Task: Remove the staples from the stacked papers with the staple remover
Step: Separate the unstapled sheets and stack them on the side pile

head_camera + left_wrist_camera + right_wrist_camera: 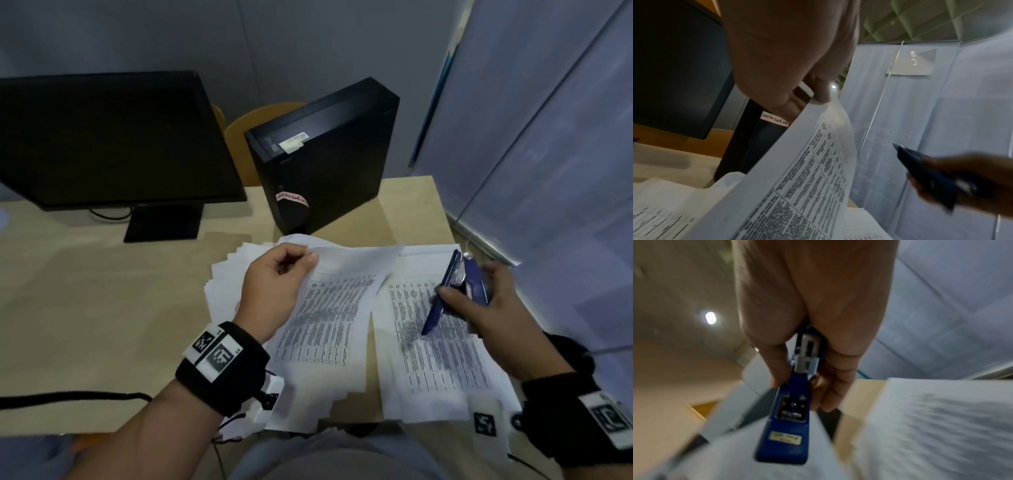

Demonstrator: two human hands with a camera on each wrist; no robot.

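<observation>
My left hand point(291, 263) pinches the top edge of a printed sheet point(329, 308) and holds it lifted above a fanned pile of loose papers point(226, 274). In the left wrist view the pinched sheet point(809, 170) hangs down from my fingers point(818, 94). To the right lies a stack of printed papers point(442, 349). Above that stack my right hand point(479, 301) grips a blue staple remover point(455, 287), with its long blue end pointing down at the page. The right wrist view shows the blue staple remover point(787, 426) held between thumb and fingers point(830, 394). No staple is visible.
A black monitor point(113, 137) stands at the back left and a black computer case point(322, 150) at the back middle. The wooden desk point(102, 291) ends just right of the paper stack, beside a grey partition point(548, 171). A black cable point(68, 399) runs along the near left.
</observation>
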